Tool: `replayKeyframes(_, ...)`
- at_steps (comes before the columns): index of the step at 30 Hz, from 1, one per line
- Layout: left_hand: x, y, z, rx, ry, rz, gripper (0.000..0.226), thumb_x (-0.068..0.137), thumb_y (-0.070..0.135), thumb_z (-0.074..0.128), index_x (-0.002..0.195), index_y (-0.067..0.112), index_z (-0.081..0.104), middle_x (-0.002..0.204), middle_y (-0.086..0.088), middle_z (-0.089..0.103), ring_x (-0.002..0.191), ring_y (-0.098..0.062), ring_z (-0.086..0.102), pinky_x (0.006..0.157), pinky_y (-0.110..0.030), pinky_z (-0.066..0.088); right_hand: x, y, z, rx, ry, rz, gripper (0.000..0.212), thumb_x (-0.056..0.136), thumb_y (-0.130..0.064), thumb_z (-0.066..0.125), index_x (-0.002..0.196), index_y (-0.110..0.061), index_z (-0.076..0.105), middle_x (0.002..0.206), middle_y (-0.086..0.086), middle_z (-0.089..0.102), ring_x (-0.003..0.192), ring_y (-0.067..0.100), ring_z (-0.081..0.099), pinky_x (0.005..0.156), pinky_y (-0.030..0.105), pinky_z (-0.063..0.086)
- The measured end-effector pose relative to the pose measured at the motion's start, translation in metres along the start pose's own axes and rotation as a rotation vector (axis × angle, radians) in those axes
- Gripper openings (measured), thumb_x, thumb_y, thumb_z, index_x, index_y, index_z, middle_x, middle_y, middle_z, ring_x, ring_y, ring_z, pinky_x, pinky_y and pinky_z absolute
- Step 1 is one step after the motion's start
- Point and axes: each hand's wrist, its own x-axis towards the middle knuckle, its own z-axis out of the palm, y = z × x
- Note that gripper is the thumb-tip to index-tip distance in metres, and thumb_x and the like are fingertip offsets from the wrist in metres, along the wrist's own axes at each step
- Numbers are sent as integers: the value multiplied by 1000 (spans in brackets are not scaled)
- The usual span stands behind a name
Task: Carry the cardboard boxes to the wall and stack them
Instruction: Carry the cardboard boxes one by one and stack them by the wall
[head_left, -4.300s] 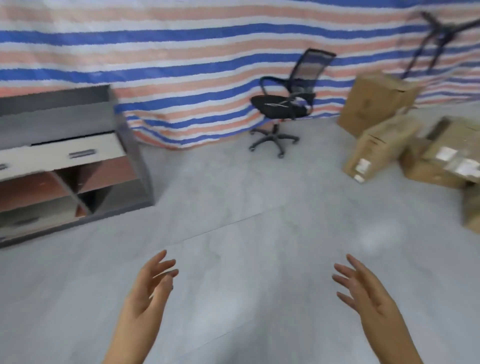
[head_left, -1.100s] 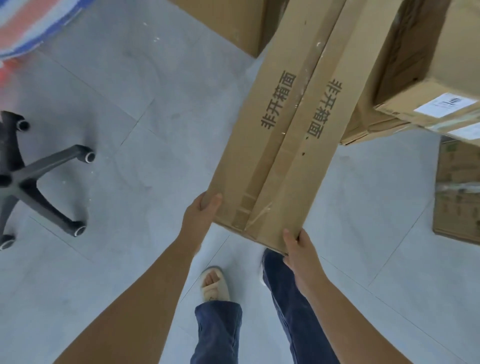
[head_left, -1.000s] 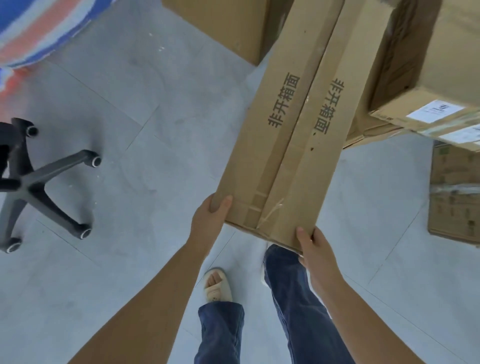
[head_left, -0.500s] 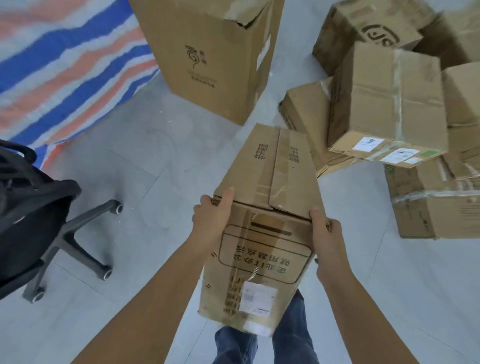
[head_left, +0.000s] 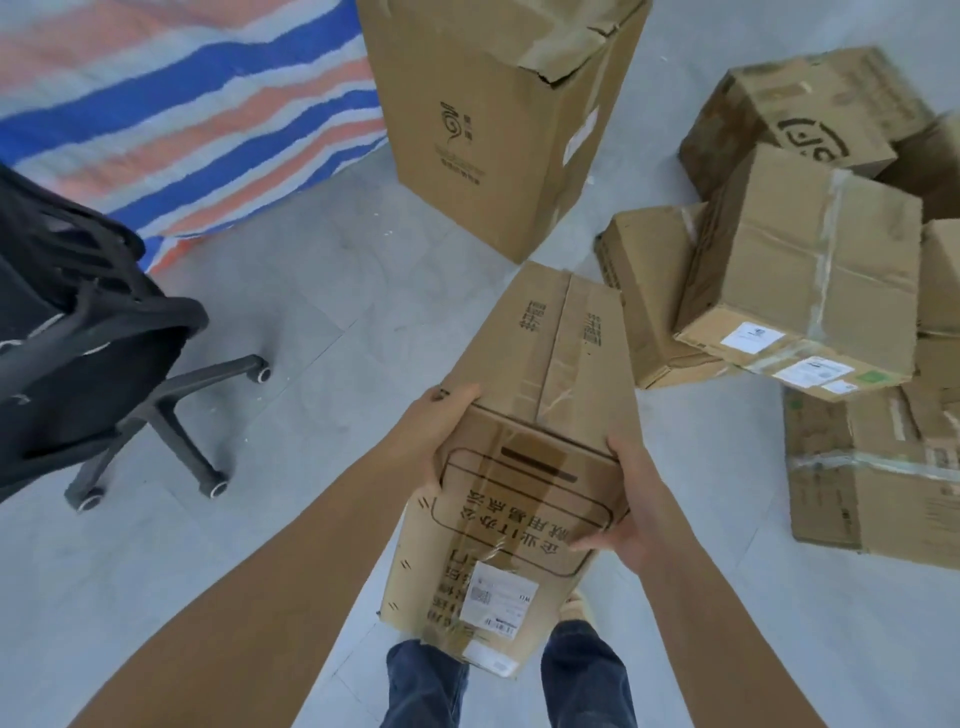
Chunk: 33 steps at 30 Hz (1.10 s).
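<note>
At the far left a black office chair (head_left: 78, 332) stands on the grey floor (head_left: 322, 322), its wheeled base beside a striped tarp (head_left: 171, 109) that hangs down to the floor behind it. Nearer the middle, the left hand (head_left: 436, 431) curls round the upper left edge of a long box (head_left: 524, 467), which is held off the floor in front of the person's jeans (head_left: 426, 686). Behind it a tall box (head_left: 498, 114) with a torn top stands upright near the tarp. The right hand (head_left: 628, 514) grips the long box's right side, thumb across its printed face. At the right, a pile of boxes (head_left: 810, 270) lies jumbled on the floor, some tilted, several bearing white labels.
</note>
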Motion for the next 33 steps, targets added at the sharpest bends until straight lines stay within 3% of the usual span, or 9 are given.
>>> replayKeyframes(2, -22, -16, 1, -58, 54, 14, 32, 91, 37, 57, 116, 19, 50, 93, -2, 60, 81, -19, 60, 68, -39, 58, -6, 4, -10, -60, -72, 0, 44, 88, -45, 59, 127, -26, 50, 119, 8, 60, 104, 35, 54, 82, 73, 41)
replayKeyframes(5, -54, -39, 4, -146, 151, 12, 45, 87, 44, 59, 125, 24, 47, 102, 3, 55, 89, -21, 54, 89, -66, 45, -23, 4, -23, -162, -186, -38, 38, 89, -46, 57, 124, -33, 53, 122, 6, 60, 107, 34, 55, 69, 68, 47)
replayKeyframes(8, -100, -69, 11, -290, 251, 21, 43, 88, 44, 58, 125, 27, 47, 94, 10, 48, 80, -16, 47, 91, -68, 42, -50, 4, -41, -285, -281, -84, 31, 92, -44, 53, 123, -37, 53, 119, 1, 60, 104, 29, 56, 73, 72, 47)
replayKeyframes(13, -173, -130, 12, -496, 386, 44, 40, 87, 46, 60, 119, 29, 46, 114, 1, 43, 111, -28, 41, 94, -71, 36, -100, 24, -56, -488, -418, -96, 34, 90, -44, 58, 123, -41, 52, 123, -6, 55, 107, 27, 52, 74, 72, 47)
replayKeyframes(17, -229, -200, 6, -651, 480, 48, 39, 87, 47, 59, 119, 28, 48, 120, -1, 42, 112, -27, 39, 92, -73, 37, -140, 58, -55, -672, -528, -117, 30, 94, -38, 56, 123, -39, 50, 109, -12, 47, 111, 24, 37, 82, 77, 40)
replayKeyframes(21, -288, -290, 7, -854, 609, 42, 40, 87, 47, 59, 120, 26, 47, 124, -2, 37, 128, -32, 34, 88, -70, 42, -180, 114, -55, -876, -680, -133, 39, 91, -41, 60, 128, -41, 48, 131, -7, 46, 122, 28, 42, 77, 76, 42)
replayKeyframes(25, -352, -391, 22, -1059, 748, 79, 41, 89, 45, 56, 124, 26, 47, 116, 1, 42, 112, -24, 35, 87, -69, 44, -228, 189, -64, -1140, -852, -178, 46, 91, -44, 58, 135, -43, 43, 145, -17, 31, 141, 27, 23, 74, 70, 48)
replayKeyframes(30, -432, -536, 58, -1289, 941, 83, 45, 88, 47, 54, 125, 23, 50, 114, 1, 46, 106, -26, 42, 81, -63, 51, -298, 311, -107, -1419, -971, -230, 49, 91, -45, 58, 137, -39, 42, 149, -10, 30, 141, 27, 24, 74, 62, 54)
replayKeyframes(33, -483, -621, 84, -1420, 1067, 62, 47, 87, 48, 57, 125, 22, 51, 121, -2, 47, 107, -28, 45, 78, -63, 52, -342, 387, -145, -1546, -1106, -248, 33, 92, -45, 54, 124, -45, 46, 131, -13, 36, 138, 27, 27, 76, 63, 53)
